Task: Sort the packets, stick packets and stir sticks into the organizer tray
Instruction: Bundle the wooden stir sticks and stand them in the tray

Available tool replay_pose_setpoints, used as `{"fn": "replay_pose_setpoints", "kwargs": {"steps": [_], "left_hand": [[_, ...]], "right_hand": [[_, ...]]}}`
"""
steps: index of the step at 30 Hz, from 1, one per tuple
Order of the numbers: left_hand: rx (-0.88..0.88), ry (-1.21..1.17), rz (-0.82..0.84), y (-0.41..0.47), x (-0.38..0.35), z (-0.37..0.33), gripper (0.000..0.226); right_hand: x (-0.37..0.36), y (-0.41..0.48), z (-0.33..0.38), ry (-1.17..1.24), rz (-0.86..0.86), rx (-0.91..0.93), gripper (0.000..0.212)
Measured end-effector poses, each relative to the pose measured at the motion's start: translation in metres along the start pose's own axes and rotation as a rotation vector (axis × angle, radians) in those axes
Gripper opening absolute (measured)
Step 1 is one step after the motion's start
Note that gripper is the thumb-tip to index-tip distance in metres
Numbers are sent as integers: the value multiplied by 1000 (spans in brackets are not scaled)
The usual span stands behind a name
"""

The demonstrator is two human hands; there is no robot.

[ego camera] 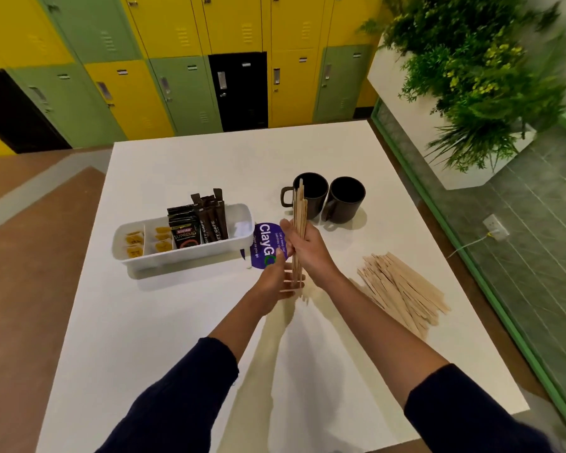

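A white organizer tray [190, 253] stands on the white table, left of centre. It holds orange packets [134, 243] at its left end, black coffee packets [184, 228] in the middle and dark stick packets [211, 217] upright beside them; its right compartment looks empty. My right hand [303, 246] is shut on an upright bundle of wooden stir sticks [299, 207], whose lower ends rest near the table. My left hand [276, 282] is at the bundle's lower end, fingers spread against it. A loose pile of stir sticks [402, 289] lies on the table to the right.
Two dark mugs [311, 194] [345, 199] stand behind the bundle. A purple round sticker [263, 246] lies right of the tray. Yellow, green and black lockers line the far wall. A planter with greenery [471, 76] and a green-framed glass partition are at the right.
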State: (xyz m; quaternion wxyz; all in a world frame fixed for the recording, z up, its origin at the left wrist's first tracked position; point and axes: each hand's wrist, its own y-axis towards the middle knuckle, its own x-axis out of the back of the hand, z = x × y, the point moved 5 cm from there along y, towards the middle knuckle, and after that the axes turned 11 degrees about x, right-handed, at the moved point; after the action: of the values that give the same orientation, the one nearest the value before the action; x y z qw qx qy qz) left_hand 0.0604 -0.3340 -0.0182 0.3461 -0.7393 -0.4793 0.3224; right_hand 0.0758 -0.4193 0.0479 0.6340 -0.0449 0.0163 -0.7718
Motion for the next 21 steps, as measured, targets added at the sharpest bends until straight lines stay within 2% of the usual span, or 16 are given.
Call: {"fn": "replay_pose_setpoints", "kwargs": {"steps": [2,4,6,8,10,14,18,21], "left_hand": [[109,-154,156,-1,-4,1,68],[135,-337,266,-4,-6,-3,64],[121,-504,330,-8,-5,-8,52],[98,-592,344,-11,2,-10,43],[89,-594,314,-8,11,-8,42],[120,-519,224,-2,27,0,39],[117,-494,100,4,45,2,21],[120,-498,21,3,53,1,25]], "right_hand": [[-12,3,5,8,-14,24,25],[-22,3,3,18,-30,30,25],[-27,0,-1,29,-66,18,20],[-34,-4,-4,19,-68,-5,26],[-39,-7,-5,0,-50,-10,31],[-51,-7,0,-20,-23,84,18],[-56,0,4,-46,-87,148,26],[-57,4,15,-117,-134,258,22]]}}
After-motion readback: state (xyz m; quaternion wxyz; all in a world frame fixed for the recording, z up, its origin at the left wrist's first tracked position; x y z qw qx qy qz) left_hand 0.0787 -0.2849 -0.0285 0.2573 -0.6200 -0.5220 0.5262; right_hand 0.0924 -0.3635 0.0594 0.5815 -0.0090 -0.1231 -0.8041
